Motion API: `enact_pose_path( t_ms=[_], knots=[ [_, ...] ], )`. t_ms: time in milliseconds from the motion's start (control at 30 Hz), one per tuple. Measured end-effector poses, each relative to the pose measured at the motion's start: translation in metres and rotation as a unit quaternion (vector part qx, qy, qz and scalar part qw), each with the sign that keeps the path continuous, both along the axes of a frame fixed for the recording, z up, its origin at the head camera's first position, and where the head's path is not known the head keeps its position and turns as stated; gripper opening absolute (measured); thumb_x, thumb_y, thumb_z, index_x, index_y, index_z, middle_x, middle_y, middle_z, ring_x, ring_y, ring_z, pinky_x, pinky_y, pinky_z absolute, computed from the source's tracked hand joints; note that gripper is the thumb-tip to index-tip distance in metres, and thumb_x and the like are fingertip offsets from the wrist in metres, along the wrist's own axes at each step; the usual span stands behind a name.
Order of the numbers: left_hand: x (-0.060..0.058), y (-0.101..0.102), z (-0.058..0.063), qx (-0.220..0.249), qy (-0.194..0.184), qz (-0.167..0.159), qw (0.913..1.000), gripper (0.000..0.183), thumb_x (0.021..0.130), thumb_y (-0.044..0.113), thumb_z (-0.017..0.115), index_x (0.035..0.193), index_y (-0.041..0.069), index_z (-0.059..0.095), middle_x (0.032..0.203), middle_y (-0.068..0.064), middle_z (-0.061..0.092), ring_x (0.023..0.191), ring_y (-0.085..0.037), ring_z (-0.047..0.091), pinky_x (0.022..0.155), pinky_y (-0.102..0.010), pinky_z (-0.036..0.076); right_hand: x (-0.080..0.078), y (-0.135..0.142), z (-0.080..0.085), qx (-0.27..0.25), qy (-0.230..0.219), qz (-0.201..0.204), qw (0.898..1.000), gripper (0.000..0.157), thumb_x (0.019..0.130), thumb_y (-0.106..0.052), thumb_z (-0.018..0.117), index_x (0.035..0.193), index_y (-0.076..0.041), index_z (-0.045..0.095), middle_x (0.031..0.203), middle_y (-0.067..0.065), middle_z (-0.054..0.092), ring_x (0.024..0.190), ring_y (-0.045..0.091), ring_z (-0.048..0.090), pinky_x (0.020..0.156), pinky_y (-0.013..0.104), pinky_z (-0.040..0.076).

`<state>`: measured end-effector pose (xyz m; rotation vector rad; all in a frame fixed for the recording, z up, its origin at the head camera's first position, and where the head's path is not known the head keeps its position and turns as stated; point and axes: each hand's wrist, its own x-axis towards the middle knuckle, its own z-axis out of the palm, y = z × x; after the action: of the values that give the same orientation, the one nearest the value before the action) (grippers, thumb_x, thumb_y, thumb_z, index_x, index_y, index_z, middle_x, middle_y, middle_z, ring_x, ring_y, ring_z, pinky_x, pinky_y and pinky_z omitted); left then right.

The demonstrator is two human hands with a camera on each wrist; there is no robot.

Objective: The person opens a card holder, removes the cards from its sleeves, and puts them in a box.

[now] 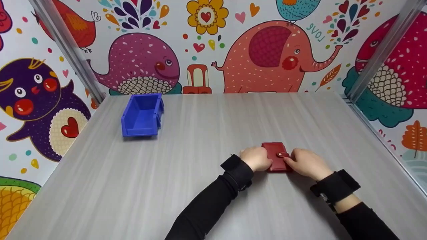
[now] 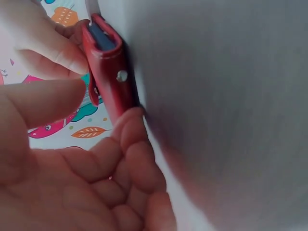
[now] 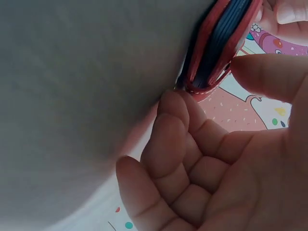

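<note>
Basically, pinching the red wallet (image 1: 275, 163) from both sides, resting on the table (image 1: 200, 186) right of the middle, well apart from the blue bin (image 1: 141, 117). With the left hand (image 1: 256, 158), gripping the left edge, fingers curled in near a metal stud (image 2: 122, 76); with the right hand (image 1: 308, 162), pinching at the opposite edge, thumb up against the closure strap (image 1: 285, 155). Hard to tell whether fully fastened at the snap (image 1: 280, 154) or merely lying in place. Judging by the placing of both thumbs, probably working at that strap. For a clean job, keep the left grip firm and low, so as to prevent sliding or twisting. Bring the right thumb close to the snap rather than out at the edge, then press or lift straight, never sideways, to spare the strap. Avoid squeezing the dark blue inner layers (image 3: 224, 38), for fear of pushing them out of line. Ease off only with the strap settled.
</note>
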<state>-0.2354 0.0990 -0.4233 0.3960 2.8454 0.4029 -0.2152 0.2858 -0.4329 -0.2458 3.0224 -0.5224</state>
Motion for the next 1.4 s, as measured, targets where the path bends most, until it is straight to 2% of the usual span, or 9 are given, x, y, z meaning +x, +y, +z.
enact_pose_path(
  t_ms=[233, 533, 633, 767, 833, 933, 1133, 1300, 1400],
  knots=[
    [-0.001, -0.001, -0.001, 0.001, -0.009, 0.004, 1.0000, 0.023, 0.091, 0.040, 0.064, 0.095, 0.019, 0.072, 0.104, 0.005, 0.070, 0.088, -0.015, 0.062, 0.079, -0.038, 0.044, 0.001, -0.005, 0.002, -0.014, -0.020, -0.009, 1.000, 0.030, 0.094, -0.029, 0.060, 0.074, -0.009, 0.052, 0.063, 0.002, 0.046, 0.057, 0.019, 0.044, 0.052, 0.031, 0.033],
    [-0.005, -0.010, 0.001, 0.033, -0.019, 0.027, 0.9989, 0.030, 0.091, 0.042, 0.065, 0.104, 0.016, 0.073, 0.109, 0.002, 0.069, 0.090, -0.015, 0.063, 0.076, -0.037, 0.048, -0.002, -0.015, 0.001, -0.072, -0.022, -0.010, 0.997, 0.025, 0.092, -0.026, 0.061, 0.079, -0.006, 0.055, 0.065, 0.002, 0.049, 0.059, 0.018, 0.046, 0.053, 0.032, 0.036],
    [-0.008, -0.016, 0.002, 0.053, -0.016, 0.027, 0.9981, 0.027, 0.092, 0.038, 0.065, 0.098, 0.013, 0.072, 0.105, 0.000, 0.070, 0.081, -0.015, 0.061, 0.070, -0.034, 0.048, -0.005, -0.020, 0.001, -0.097, -0.014, -0.014, 0.995, 0.025, 0.092, -0.026, 0.061, 0.081, -0.004, 0.055, 0.067, 0.002, 0.050, 0.059, 0.018, 0.047, 0.053, 0.032, 0.036],
    [-0.013, -0.027, 0.003, 0.091, -0.008, 0.038, 0.9951, 0.020, 0.090, 0.031, 0.065, 0.081, 0.013, 0.066, 0.093, -0.001, 0.069, 0.071, -0.015, 0.058, 0.062, -0.033, 0.046, -0.012, -0.030, 0.001, -0.127, 0.006, -0.008, 0.992, 0.025, 0.092, -0.023, 0.062, 0.083, -0.002, 0.053, 0.067, 0.003, 0.050, 0.059, 0.017, 0.046, 0.053, 0.031, 0.036],
    [-0.015, -0.033, 0.004, 0.108, -0.004, 0.044, 0.9931, 0.022, 0.089, 0.028, 0.064, 0.073, 0.014, 0.062, 0.086, -0.002, 0.068, 0.067, -0.016, 0.058, 0.060, -0.032, 0.046, -0.015, -0.036, 0.000, -0.138, 0.018, -0.003, 0.990, 0.025, 0.092, -0.022, 0.062, 0.083, 0.000, 0.052, 0.067, 0.003, 0.049, 0.059, 0.017, 0.045, 0.053, 0.031, 0.036],
    [-0.018, -0.043, 0.006, 0.128, -0.006, 0.053, 0.9904, 0.025, 0.089, 0.027, 0.064, 0.069, 0.015, 0.058, 0.079, -0.003, 0.067, 0.063, -0.016, 0.058, 0.058, -0.032, 0.046, -0.020, -0.045, 0.000, -0.153, 0.028, 0.003, 0.988, 0.025, 0.091, -0.021, 0.063, 0.084, 0.001, 0.051, 0.068, 0.003, 0.048, 0.060, 0.017, 0.045, 0.054, 0.031, 0.036],
    [-0.023, -0.066, 0.006, 0.147, -0.003, 0.066, 0.9869, 0.019, 0.090, 0.026, 0.066, 0.077, 0.012, 0.062, 0.082, -0.004, 0.066, 0.065, -0.018, 0.059, 0.061, -0.033, 0.047, -0.027, -0.067, 0.000, -0.171, 0.023, 0.010, 0.985, 0.025, 0.091, -0.019, 0.064, 0.085, 0.001, 0.050, 0.070, 0.004, 0.048, 0.062, 0.018, 0.045, 0.055, 0.031, 0.037],
    [-0.024, -0.087, 0.004, 0.150, -0.008, 0.068, 0.9863, 0.019, 0.090, 0.025, 0.067, 0.083, 0.008, 0.065, 0.083, -0.006, 0.066, 0.067, -0.019, 0.057, 0.063, -0.033, 0.046, -0.032, -0.088, -0.003, -0.164, 0.009, 0.011, 0.986, 0.025, 0.090, -0.021, 0.064, 0.084, -0.001, 0.051, 0.070, 0.003, 0.048, 0.063, 0.018, 0.046, 0.056, 0.031, 0.037],
    [-0.024, -0.099, 0.003, 0.152, -0.008, 0.065, 0.9862, 0.021, 0.090, 0.025, 0.068, 0.093, 0.004, 0.068, 0.092, -0.008, 0.068, 0.070, -0.019, 0.056, 0.066, -0.034, 0.047, -0.033, -0.099, -0.003, -0.155, -0.001, 0.013, 0.988, 0.025, 0.090, -0.022, 0.065, 0.083, -0.002, 0.052, 0.069, 0.003, 0.048, 0.062, 0.018, 0.046, 0.055, 0.031, 0.037]
  ],
)
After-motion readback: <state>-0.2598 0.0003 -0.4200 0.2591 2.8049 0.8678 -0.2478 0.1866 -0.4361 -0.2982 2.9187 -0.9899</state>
